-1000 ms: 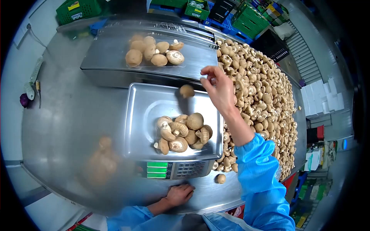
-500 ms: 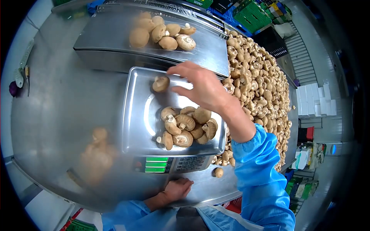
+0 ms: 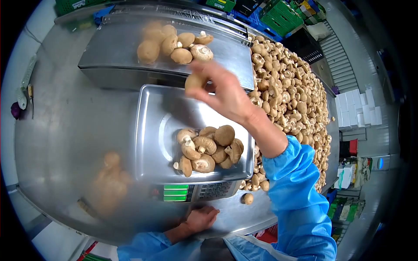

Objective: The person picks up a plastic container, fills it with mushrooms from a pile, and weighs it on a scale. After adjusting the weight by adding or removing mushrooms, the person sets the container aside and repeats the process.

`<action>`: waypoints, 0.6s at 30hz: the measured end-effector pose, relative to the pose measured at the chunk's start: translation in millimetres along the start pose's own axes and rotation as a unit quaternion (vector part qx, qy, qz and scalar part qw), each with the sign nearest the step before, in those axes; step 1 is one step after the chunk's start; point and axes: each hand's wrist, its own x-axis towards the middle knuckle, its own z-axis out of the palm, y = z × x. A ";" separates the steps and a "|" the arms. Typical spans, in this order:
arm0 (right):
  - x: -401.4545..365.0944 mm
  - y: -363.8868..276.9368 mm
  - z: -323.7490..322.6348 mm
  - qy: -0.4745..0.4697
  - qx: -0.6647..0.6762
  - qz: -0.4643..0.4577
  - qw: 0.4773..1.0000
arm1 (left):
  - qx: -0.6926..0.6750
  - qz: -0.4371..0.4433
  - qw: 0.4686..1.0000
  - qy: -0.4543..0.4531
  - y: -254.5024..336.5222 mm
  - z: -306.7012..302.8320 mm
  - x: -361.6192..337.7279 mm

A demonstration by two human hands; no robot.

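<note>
My right hand (image 3: 222,89) is above the far edge of the steel scale tray (image 3: 150,126), its fingers gripping a brown mushroom (image 3: 195,81). Several mushrooms (image 3: 204,146) lie together on the right part of the tray. Beyond the tray, more mushrooms (image 3: 181,55) rest on a raised metal surface (image 3: 109,48). My left hand (image 3: 202,218) lies near the table's front edge, below the scale's keypad (image 3: 214,189); its fingers are curled, and whether they hold anything is hidden.
A large heap of mushrooms (image 3: 291,91) covers the right side. One loose mushroom (image 3: 247,199) sits in front of it. At the far left are a knife (image 3: 31,98) and a purple object (image 3: 16,110). Green crates (image 3: 281,17) stand at the back.
My right hand has closed on the single mushroom that lay at the tray's far side and lifted it off the tray. My left hand remains by the scale's front. The view has shifted slightly.
</note>
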 end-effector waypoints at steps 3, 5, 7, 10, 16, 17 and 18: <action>33.0 17.7 -8.9 0.179 0.009 -0.033 0.983 | -0.002 0.001 1.000 -0.002 0.2 0.5 -0.2; 54.7 29.0 -2.9 0.241 0.061 0.000 0.969 | 0.008 0.012 1.000 0.004 -0.2 1.3 -0.1; 69.5 46.5 5.7 0.263 0.017 -0.007 0.965 | 0.032 0.032 0.999 0.017 -0.8 2.5 0.3; 71.6 62.7 20.5 0.226 -0.060 0.006 0.972 | 0.030 0.026 0.999 0.018 2.5 -0.2 1.8; 54.6 44.3 -4.1 0.225 -0.053 -0.033 0.972 | 0.046 0.016 0.999 -0.008 1.2 5.9 -0.8; 50.2 38.7 -9.6 0.221 -0.053 -0.038 0.973 | 0.035 0.016 0.999 -0.003 -0.2 6.9 -1.0; 45.4 33.8 -14.2 0.225 -0.042 -0.037 0.973 | 0.023 0.015 1.000 0.003 -1.6 9.0 -1.3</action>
